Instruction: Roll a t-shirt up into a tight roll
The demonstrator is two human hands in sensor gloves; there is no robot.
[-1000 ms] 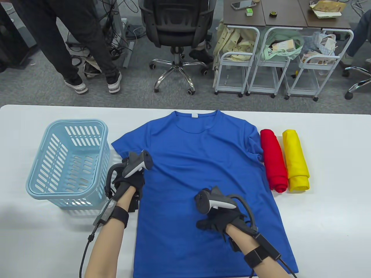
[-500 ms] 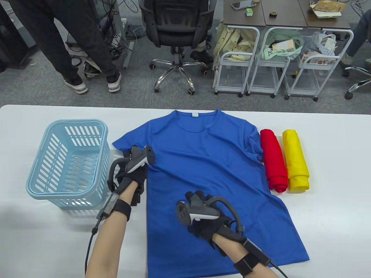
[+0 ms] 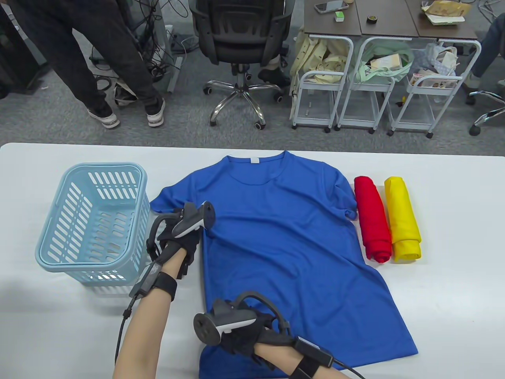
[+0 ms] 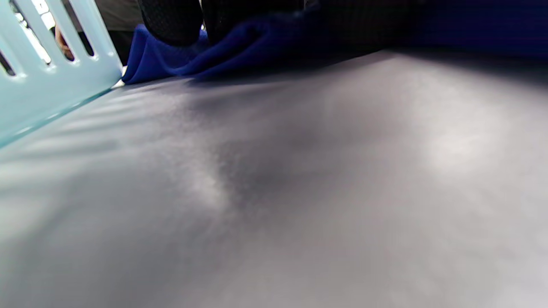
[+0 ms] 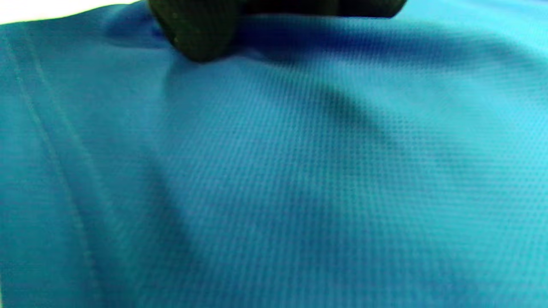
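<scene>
A: Table view first: we see the blue t-shirt (image 3: 284, 244) spread flat on the white worktop (image 3: 446, 284), collar at the far side, hem at the near edge, lying a little askew.

B: And our hands? We find the left hand (image 3: 179, 241) at the shirt's left side just under the sleeve, beside the light blue basket (image 3: 92, 221). In the left wrist view the gloved fingers (image 4: 171, 21) press down on a bunched fold of blue cloth, which looks pinched between them.

A: We agree, it grips the sleeve edge. The right hand (image 3: 240, 339) sits at the near left corner of the shirt, by the hem. The tracker covers it from above.

B: In the right wrist view one dark fingertip (image 5: 197, 30) rests on the fabric, with the hem seam running down the left. Whether those fingers are curled round the cloth or only pressing, we cannot tell.

A: To the right of the shirt we see a red roll (image 3: 373, 219) touching its right sleeve, and a yellow roll (image 3: 402, 219) just beside the red one.

B: Beyond the worktop stand an office chair (image 3: 240, 35) and a person's legs (image 3: 98, 63).
</scene>
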